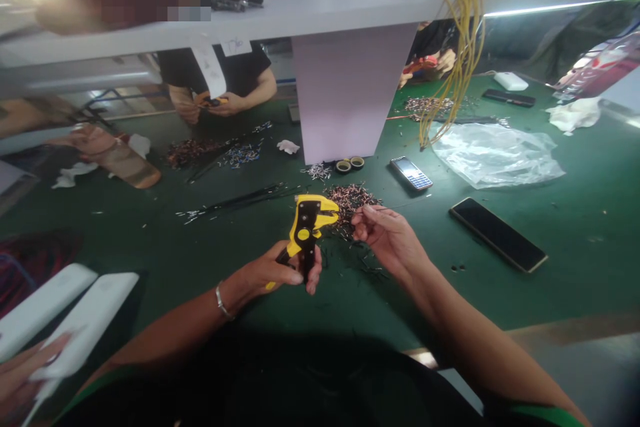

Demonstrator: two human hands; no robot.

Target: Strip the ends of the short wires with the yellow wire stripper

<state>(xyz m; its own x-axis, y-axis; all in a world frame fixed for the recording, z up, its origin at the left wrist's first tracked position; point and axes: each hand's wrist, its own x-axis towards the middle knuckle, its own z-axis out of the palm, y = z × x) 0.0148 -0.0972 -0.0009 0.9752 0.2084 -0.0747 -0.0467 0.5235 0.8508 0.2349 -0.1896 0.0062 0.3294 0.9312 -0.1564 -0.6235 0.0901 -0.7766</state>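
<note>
My left hand [287, 267] is wrapped around the handles of a yellow and black wire stripper [306, 233], held upright with its jaws toward the right. My right hand [377, 230], thumb and fingers pinched together, grips a thin dark wire [400, 204] that trails off to the right. The wire's tip is hidden by the fingers, a short gap from the jaws. Behind and between the hands lies a heap of short copper-coloured and dark pieces [353, 197]. A bundle of black wires [235, 202] with pale ends stretches left of the stripper.
A black smartphone [500, 233], a keypad phone [411, 173] and a clear plastic bag [495, 153] lie to the right. Yellow cables [457, 40] hang from the shelf [280, 17]. Co-workers' hands [215, 107] work across the table; another hand [30, 360] is by white devices [95, 320].
</note>
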